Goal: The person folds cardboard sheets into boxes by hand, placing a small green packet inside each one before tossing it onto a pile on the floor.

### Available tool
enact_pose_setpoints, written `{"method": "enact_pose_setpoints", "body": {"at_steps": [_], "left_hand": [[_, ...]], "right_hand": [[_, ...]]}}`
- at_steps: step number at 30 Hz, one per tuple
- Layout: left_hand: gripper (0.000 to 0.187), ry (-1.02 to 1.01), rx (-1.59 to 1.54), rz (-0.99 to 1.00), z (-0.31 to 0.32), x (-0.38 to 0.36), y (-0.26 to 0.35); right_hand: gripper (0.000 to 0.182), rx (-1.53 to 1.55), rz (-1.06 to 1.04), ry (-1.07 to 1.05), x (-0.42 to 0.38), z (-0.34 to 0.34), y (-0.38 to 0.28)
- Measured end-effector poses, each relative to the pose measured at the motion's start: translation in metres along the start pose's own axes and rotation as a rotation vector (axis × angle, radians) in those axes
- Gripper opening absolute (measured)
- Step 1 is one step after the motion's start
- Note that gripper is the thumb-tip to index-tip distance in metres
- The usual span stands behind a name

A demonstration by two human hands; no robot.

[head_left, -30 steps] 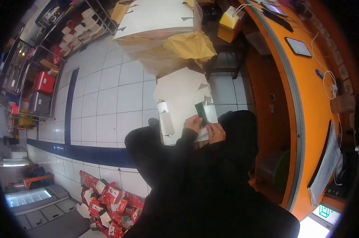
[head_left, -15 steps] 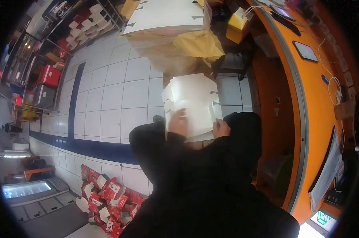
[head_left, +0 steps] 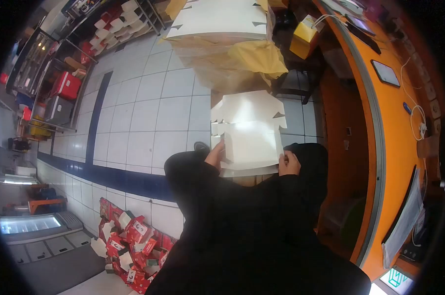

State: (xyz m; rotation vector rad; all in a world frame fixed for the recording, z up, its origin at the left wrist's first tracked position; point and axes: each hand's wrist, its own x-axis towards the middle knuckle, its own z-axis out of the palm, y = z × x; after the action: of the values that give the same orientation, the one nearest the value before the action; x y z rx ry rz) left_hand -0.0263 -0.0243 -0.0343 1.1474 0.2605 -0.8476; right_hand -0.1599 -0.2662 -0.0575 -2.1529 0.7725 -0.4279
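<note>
A white cardboard box blank (head_left: pixel 254 125), slotted along its sides and partly folded, lies in front of my lap. My left hand (head_left: pixel 215 156) holds its left side near the close end, the fingers partly hidden by a raised side flap. At the right near corner, the fingers of my right hand (head_left: pixel 289 163) are curled on the cardboard edge. Just beyond it rises a stack of flat white box blanks (head_left: pixel 222 22), with torn brown wrapping paper (head_left: pixel 254 56) hanging from its near side.
An orange counter (head_left: pixel 379 162) runs along the right, bearing a tablet (head_left: pixel 385 73) and cables. A yellow box (head_left: pixel 303 38) stands by the stack. Red printed cartons (head_left: pixel 139 241) are piled at lower left. Shelves with a red cooler (head_left: pixel 66 85) line the far left of the tiled floor (head_left: pixel 134 113).
My left hand has moved from over the middle of the blank to its left side. My right hand stays at the right edge. The whole view has shifted slightly.
</note>
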Motion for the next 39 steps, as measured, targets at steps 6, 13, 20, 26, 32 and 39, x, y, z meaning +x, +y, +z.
{"method": "enact_pose_setpoints", "body": {"at_steps": [6,13,20,26,32,39], "left_hand": [[0.064,-0.116,-0.176,-0.117,-0.007,0.02,-0.014],[0.059,-0.208,0.038,0.014,-0.009,0.014,-0.009],[0.046,0.091,0.189,0.286,0.02,0.016,-0.009],[0.044,0.172,-0.035,0.197,0.042,0.016,-0.013],[0.043,0.113,-0.084,0.343,0.049,0.016,-0.027],[0.047,0.094,0.173,0.321,0.048,0.015,-0.039]], "right_hand": [[0.014,-0.093,-0.024,0.02,-0.002,-0.006,-0.001],[0.018,-0.032,-0.044,-0.02,-0.003,-0.003,-0.008],[0.041,-0.127,-0.559,-0.04,-0.02,-0.037,-0.098],[0.026,-0.122,-0.902,-0.283,-0.04,0.002,-0.082],[0.016,-0.015,-0.314,-0.018,-0.05,0.016,-0.088],[0.015,-0.092,-0.292,-0.034,-0.048,0.024,-0.083]]}}
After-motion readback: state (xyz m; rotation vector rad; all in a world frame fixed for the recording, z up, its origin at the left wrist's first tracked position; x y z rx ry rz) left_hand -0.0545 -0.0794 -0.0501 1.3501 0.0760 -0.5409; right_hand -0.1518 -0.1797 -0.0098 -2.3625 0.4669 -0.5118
